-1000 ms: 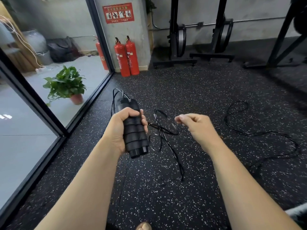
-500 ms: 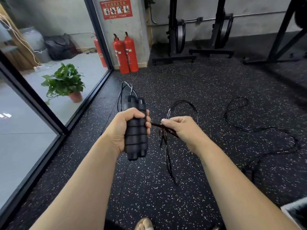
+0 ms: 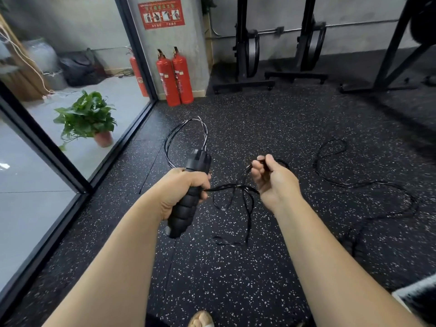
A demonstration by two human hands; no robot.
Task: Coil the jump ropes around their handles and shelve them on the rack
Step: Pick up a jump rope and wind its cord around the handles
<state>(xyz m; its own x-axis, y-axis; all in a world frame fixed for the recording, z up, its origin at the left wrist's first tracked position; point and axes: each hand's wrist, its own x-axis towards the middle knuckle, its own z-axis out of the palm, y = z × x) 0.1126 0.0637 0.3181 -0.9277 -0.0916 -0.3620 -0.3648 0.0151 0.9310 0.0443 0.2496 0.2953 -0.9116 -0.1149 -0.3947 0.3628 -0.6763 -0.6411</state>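
Head view: the left grip point(image 3: 181, 187) clenches both black handles point(image 3: 186, 210), now tilted. The right grip point(image 3: 273, 182) has swung up, pinching the cord point(image 3: 226, 187) just beside them; another wrap is coming, I judge. A second jump rope point(image 3: 354, 184) lies on the floor point(image 3: 259, 267).

A single view is given, taken from head height w/ a wide-angle lens and aimed fwd and down. The left hand point(image 3: 181, 185) and right hand point(image 3: 273, 180) are seen close up, approx. mid-frame, w/ both forearms point(image 3: 106, 267) running in from the bottom edge. The speckled floor point(image 3: 259, 267) is looked down on steeply; fire extinguishers point(image 3: 174, 79) and the back wall point(image 3: 354, 10) are caught far off at the top.
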